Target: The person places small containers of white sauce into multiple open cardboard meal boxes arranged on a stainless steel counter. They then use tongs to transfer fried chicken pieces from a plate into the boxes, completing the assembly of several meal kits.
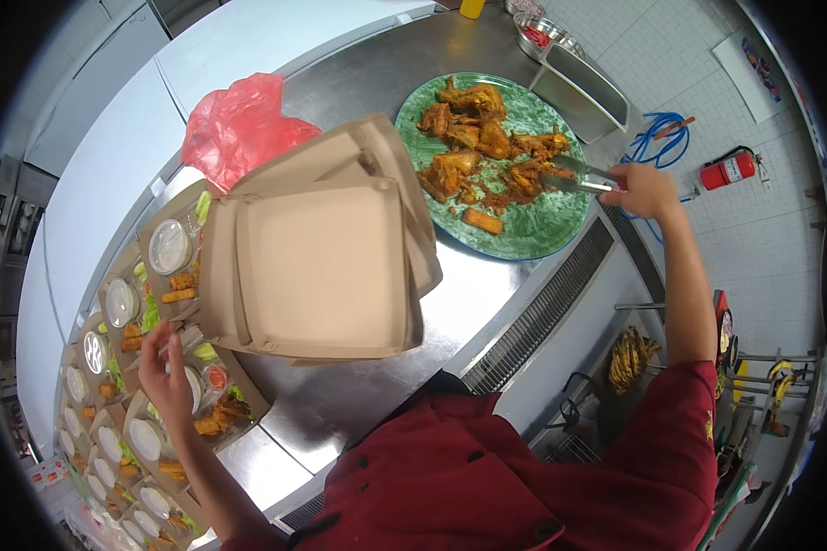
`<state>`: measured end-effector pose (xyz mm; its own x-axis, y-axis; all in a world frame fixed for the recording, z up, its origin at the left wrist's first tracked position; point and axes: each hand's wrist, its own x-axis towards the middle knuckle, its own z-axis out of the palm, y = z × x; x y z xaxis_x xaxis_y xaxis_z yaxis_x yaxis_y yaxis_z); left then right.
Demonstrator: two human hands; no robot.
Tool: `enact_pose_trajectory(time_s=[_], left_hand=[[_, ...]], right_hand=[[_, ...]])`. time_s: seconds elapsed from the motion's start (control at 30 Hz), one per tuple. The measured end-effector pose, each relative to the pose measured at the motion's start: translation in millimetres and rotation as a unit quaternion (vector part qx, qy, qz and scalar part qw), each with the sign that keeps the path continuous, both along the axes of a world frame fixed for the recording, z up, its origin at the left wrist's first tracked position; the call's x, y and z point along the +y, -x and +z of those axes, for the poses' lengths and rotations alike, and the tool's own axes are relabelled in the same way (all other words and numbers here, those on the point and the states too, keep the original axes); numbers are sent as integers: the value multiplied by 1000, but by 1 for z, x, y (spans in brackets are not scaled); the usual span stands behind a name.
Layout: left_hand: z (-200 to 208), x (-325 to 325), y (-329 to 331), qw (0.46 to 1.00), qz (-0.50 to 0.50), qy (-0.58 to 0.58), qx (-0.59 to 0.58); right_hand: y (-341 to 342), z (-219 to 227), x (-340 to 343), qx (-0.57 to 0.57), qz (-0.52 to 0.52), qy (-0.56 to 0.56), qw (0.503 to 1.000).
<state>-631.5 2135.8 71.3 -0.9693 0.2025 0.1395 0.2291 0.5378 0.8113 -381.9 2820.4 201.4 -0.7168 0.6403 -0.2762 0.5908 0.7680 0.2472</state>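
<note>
My right hand (646, 191) grips a pair of metal tongs (574, 185). The tips of the tongs are at fried chicken pieces (526, 177) on a large round green plate (556, 234); I cannot tell if they clamp one. More browned chicken (476, 103) and a small rectangular fried piece (482, 220) lie on that plate. My left hand (164, 369) has its fingers apart, over the edge of an open cardboard box (255, 397) with chicken, lettuce and a small tub of red sauce. A lidded round tub there is partly hidden by the hand.
Stacked open cardboard boxes (326, 266) stand between my hands. Several filled boxes with white-lidded tubs (122, 303) line the counter at left. A red plastic bag (239, 133) lies behind the stack. A metal container (583, 92) and a bowl of red food (535, 37) stand beyond the plate.
</note>
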Motion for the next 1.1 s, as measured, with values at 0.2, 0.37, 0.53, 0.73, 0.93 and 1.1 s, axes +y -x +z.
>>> enact_pose_trajectory(time_s=[0.2,0.37,0.53,0.73,0.93,1.1], left_hand=[[22,84,-15,996,-31,-79,22],[18,108,-39,994,-40,-94,34],[18,115,-54,994,-23,-106,26],[24,114,-65,993,-8,-110,29],[18,121,-68,988,-16,-152,30],[19,118,-70,986,-16,-167,15]], right_hand=[[-23,-57,0,-2,-2,37,999],[-37,-124,-19,97,34,-57,993],[-46,-153,-14,149,39,-53,987],[-42,-132,-23,122,5,-64,990],[-37,-162,-20,152,-5,-60,986],[-36,-159,-13,169,4,-57,984]])
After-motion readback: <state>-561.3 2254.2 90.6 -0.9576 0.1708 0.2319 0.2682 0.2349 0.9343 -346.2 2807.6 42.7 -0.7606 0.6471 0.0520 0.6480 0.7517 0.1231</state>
